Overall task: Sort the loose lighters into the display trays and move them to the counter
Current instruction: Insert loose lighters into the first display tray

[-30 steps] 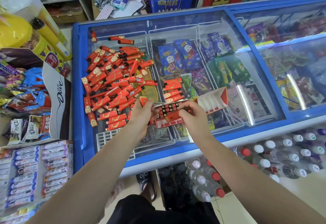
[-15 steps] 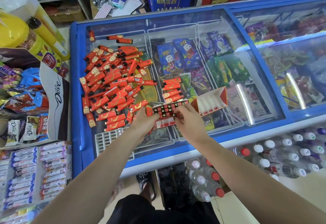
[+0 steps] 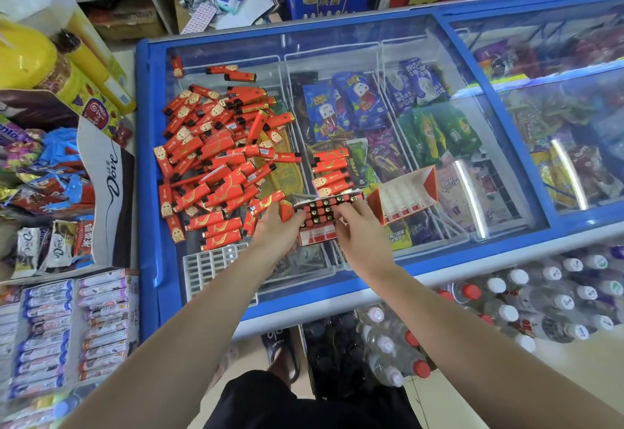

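right now both my hands are on the display tray (image 3: pixel 324 216), which sits on the glass lid of the blue freezer (image 3: pixel 371 57) near its front edge. my left hand (image 3: pixel 277 229) grips the tray's left end, fingers curled round the red side flap. my right hand (image 3: pixel 358 226) holds the right side of the tray, fingers bent over the rows of lighters already standing in it, their black tops facing up. the front row of slots, nearest me, shows white and red with nothing standing in it.

just to the right of that tray, touching or nearly touching it, stands a second tray (image 3: pixel 407 197), tilted open with white dividers inside and a red end flap.

the pile of loose lighters (image 3: pixel 216 158) lies spread over the left part of the glass, red with gold print, lying at all angles. a short stack of lighters (image 3: pixel 331 172) lies apart from the pile, just behind the tray i hold, laid side by side. a white plastic grid (image 3: pixel 212 270) rests on the glass by my left forearm.

under the glass are ice-cream packets (image 3: pixel 337 101). water bottles (image 3: pixel 506 303) are packed on the floor in front of the freezer.
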